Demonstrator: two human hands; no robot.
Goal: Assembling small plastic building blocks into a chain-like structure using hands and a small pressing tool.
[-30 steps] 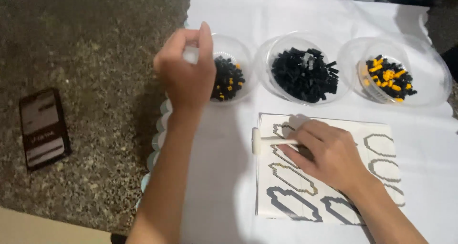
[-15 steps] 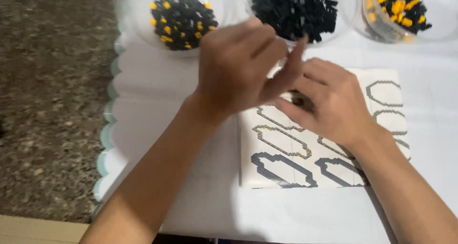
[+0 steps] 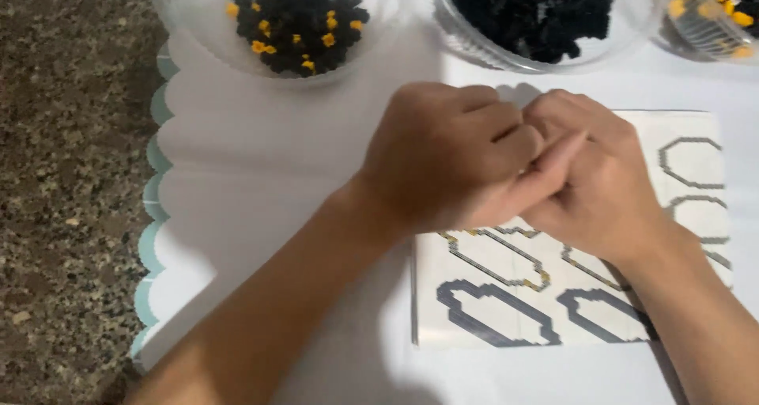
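Note:
My left hand [image 3: 455, 156] and my right hand [image 3: 605, 187] are pressed together, fingers curled, over the top edge of a white studded plate [image 3: 506, 294]. The plate carries grey and yellow-tipped outlines of elongated shapes built from tiny bricks. My left thumb reaches across to my right fingers. Anything held between the hands is hidden. The upper middle of the plate is covered by both hands.
Three clear bowls stand along the far edge: one [image 3: 198, 25] with black and yellow pieces, one [image 3: 474, 45] with black pieces, one [image 3: 696, 33] with yellow and black pieces. A white cloth [image 3: 237, 199] with a teal scalloped border covers the speckled stone counter [image 3: 71, 176].
My left hand left the left bowl, came down to the plate and now meets my right hand. The view has moved closer and to the right; the dark phone is out of frame.

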